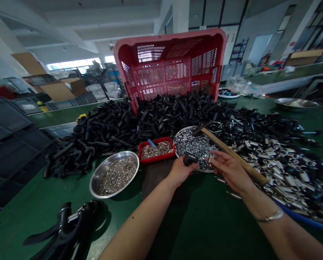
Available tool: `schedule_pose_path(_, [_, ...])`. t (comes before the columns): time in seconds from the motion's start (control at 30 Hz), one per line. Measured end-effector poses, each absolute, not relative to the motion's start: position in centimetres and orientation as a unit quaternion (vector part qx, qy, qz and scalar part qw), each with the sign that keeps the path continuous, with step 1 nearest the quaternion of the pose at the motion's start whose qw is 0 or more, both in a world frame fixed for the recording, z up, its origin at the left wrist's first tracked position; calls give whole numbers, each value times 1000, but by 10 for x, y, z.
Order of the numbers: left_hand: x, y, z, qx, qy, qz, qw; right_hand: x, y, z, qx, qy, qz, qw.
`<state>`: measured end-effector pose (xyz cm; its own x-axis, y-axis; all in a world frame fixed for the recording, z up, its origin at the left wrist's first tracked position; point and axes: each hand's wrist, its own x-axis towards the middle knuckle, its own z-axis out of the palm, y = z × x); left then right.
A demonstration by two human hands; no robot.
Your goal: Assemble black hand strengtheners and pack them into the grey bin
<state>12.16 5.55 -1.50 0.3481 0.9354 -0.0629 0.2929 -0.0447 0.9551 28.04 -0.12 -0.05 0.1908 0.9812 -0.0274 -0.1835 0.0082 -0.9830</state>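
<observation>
My left hand (181,170) is closed around a short black plastic part (190,159). Just to its right, my right hand (232,171) pinches a small ribbed metal piece that looks like a spring (210,159). Both hands are over the near edge of a round dish of small shiny metal parts (191,144). Across that dish's right side lies a hammer with a wooden handle (232,155). A few loose springs (234,195) lie on the green table under my right wrist.
A red tray (140,153) of small pins and a steel bowl (92,186) of small metal parts stand left. Black curved parts (175,112) heap before a tipped red crate (169,36). Springs (288,177) pile at right. Assembled black clamps (66,224) lie front left.
</observation>
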Motion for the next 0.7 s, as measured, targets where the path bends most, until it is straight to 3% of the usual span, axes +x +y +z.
schedule_pose_path(0.1, [110,43,-18,454,414,363,700,266,-2,-1,-481,-405,518,580])
schedule_pose_path(0.17, [103,34,-20,363,383,385,757,254,-3,-3,-462,-391,548,577])
schedule_pose_path(0.7, [79,11,-26,297,327,471,764,220,-2,-16,-467,-322,614,549])
